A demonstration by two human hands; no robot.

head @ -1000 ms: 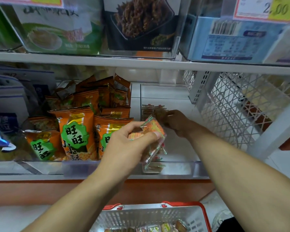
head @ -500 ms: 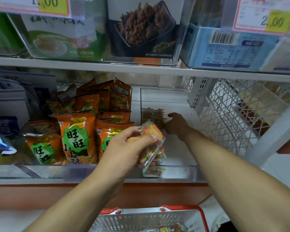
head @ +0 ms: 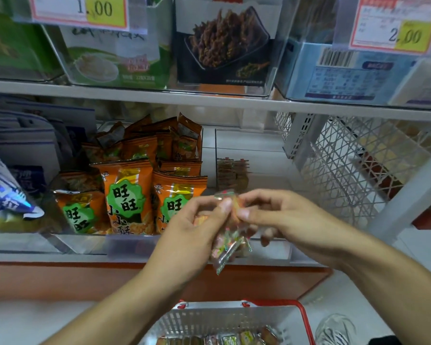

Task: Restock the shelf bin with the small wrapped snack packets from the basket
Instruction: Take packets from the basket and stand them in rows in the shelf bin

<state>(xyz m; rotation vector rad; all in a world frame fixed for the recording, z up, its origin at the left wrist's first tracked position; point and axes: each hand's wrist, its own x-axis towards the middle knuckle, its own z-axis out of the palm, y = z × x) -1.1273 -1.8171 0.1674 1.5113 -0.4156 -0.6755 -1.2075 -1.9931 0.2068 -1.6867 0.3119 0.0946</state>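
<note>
Just before the clear shelf bin, above the basket: small wrapped snack packets bunched in left hand, right hand pinching the topmost. Likely light, crinkly, slippery; best nipped by a sealed edge. Clear film, pink-green-orange print. More in basket.
</note>
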